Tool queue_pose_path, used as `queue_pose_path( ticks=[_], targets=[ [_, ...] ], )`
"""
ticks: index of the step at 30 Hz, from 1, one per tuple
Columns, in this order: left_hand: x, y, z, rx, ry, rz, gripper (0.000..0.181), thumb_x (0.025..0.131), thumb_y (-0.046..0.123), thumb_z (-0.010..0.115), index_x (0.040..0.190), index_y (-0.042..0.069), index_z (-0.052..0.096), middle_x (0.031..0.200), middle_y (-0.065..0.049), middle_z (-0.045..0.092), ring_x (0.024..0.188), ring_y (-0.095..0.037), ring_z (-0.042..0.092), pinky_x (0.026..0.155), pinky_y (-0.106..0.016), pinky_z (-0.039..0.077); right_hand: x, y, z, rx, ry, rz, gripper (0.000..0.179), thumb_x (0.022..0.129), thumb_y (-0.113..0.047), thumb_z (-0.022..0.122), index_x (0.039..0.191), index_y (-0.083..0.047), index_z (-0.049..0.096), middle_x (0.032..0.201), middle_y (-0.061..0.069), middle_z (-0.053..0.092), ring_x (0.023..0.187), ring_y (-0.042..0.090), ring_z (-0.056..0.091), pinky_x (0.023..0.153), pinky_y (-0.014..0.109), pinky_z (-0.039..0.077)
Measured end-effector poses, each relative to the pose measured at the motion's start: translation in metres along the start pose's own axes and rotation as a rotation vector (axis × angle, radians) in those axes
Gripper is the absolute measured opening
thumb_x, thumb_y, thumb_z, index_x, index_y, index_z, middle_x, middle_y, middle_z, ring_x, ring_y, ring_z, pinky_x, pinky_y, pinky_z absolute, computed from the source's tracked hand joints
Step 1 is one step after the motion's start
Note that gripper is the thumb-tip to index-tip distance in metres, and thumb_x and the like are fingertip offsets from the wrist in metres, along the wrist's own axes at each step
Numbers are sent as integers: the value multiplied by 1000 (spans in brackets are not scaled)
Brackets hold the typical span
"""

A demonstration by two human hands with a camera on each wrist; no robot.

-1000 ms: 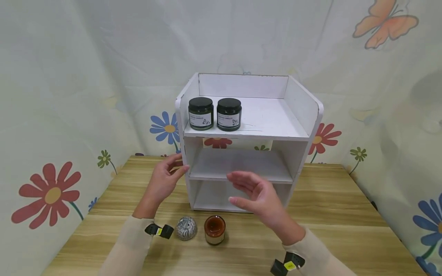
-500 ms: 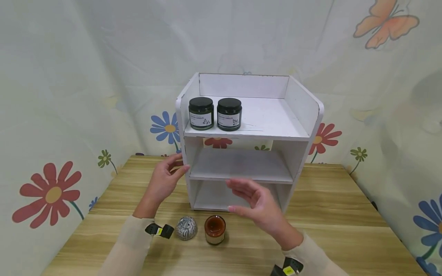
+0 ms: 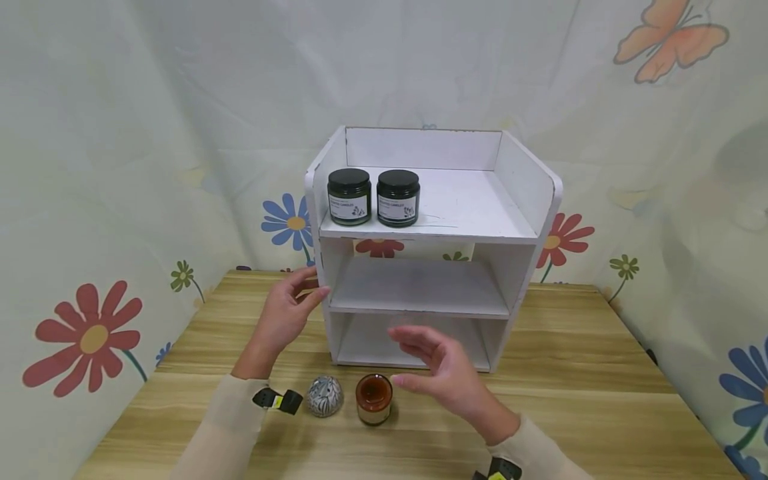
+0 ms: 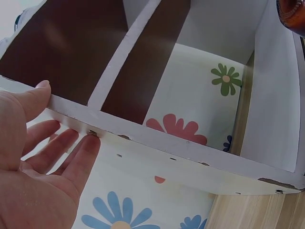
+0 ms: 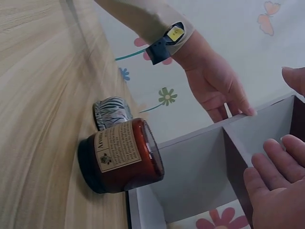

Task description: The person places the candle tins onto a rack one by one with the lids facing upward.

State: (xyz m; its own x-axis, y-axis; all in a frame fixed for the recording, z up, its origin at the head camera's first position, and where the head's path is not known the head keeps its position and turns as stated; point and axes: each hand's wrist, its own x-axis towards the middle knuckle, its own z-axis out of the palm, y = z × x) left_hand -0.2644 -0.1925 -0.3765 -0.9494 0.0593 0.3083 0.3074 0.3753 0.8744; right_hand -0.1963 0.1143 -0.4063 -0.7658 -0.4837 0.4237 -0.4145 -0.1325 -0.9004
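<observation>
The right hand (image 3: 447,373) has come lower in the last second, its thumb now just beside the brown jar (image 3: 374,408), not touching; so the jar seems within easy reach; these fingers are loosely bent, holding nothing; the left hand (image 3: 285,313) pinches the shelf's (image 3: 420,287) side edge; the jar stands on the table (image 3: 600,373) before the shelf's bottom edge; a striped thing (image 3: 325,397) limits its left, more room lies right

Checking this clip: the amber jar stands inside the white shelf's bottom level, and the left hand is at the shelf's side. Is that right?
Not quite: the amber jar stands on the wooden table, in front of the white shelf, as the head view shows. The left hand is at the shelf's side.
</observation>
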Motion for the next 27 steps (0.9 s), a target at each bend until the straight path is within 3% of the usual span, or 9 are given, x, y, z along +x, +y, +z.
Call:
queue_pose_path(
  ticks=[7, 27],
  targets=[
    [1, 0, 0, -14, 0, -1, 52, 99, 34, 69, 147, 19, 56, 146, -6, 57, 132, -30, 59, 113, -48, 49, -5, 10, 2, -35, -3, 25, 62, 82, -4, 83, 138, 0, 56, 145, 15, 60, 133, 14, 58, 117, 31, 45],
    [-1, 0, 0, -21, -2, 6, 53, 99, 33, 68, 148, 17, 55, 146, -7, 56, 133, -31, 58, 113, -48, 48, -16, 30, 8, -22, 19, 43, 60, 82, -5, 84, 136, 1, 58, 143, 21, 59, 130, 13, 60, 116, 33, 45]
  ],
)
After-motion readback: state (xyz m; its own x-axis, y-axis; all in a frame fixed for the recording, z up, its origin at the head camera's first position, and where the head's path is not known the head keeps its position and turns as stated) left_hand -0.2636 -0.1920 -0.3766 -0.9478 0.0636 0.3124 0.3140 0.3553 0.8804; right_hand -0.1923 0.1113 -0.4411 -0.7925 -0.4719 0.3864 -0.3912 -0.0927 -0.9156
